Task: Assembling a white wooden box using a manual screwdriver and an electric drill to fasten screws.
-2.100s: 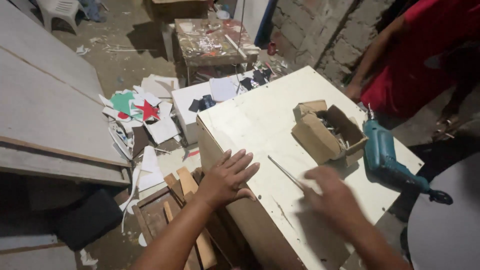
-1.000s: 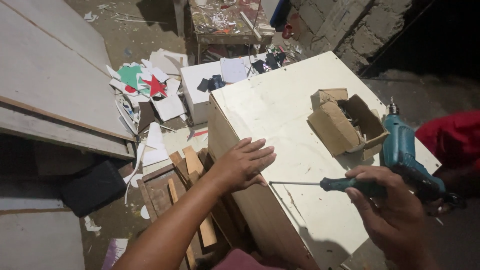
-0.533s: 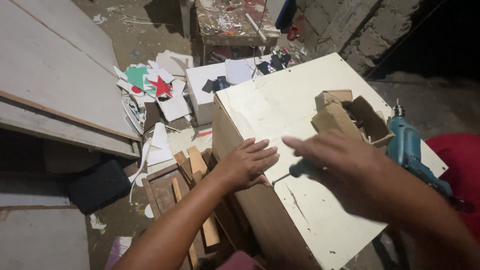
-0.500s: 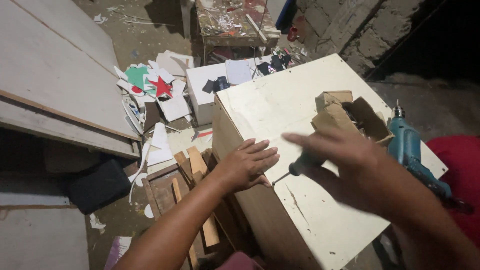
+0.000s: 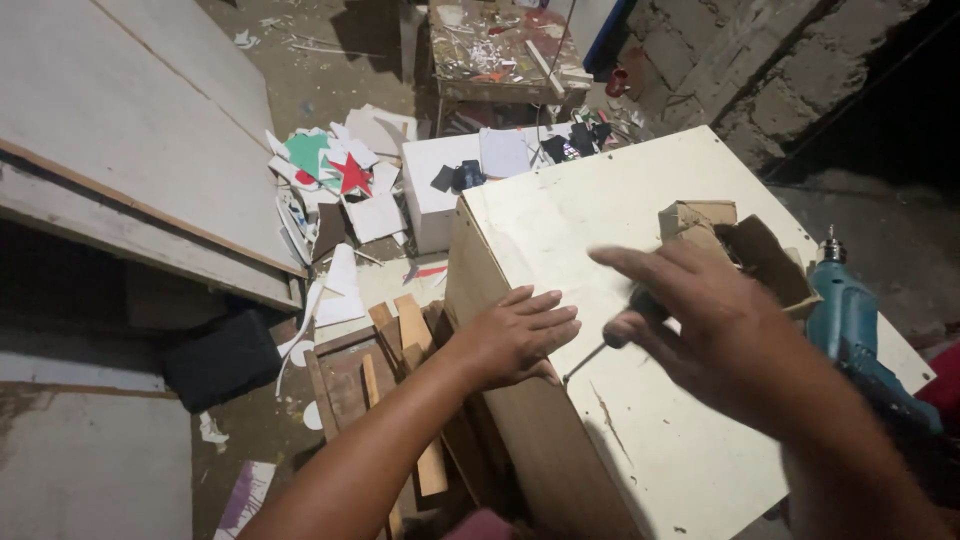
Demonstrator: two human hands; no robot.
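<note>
Screwdriver (image 5: 600, 352) sits gripped in the right hand (image 5: 700, 320), fingers wrapped round its handle, thin shaft angled down to the near edge of a cream board (image 5: 560, 225); left hand (image 5: 515, 338) lies flat, fingers spread, on that same edge; beyond, an open cardboard box (image 5: 745, 250) and teal power drill (image 5: 850, 330) rest on the board; further off, paper scraps (image 5: 335, 180) litter the floor.
</note>
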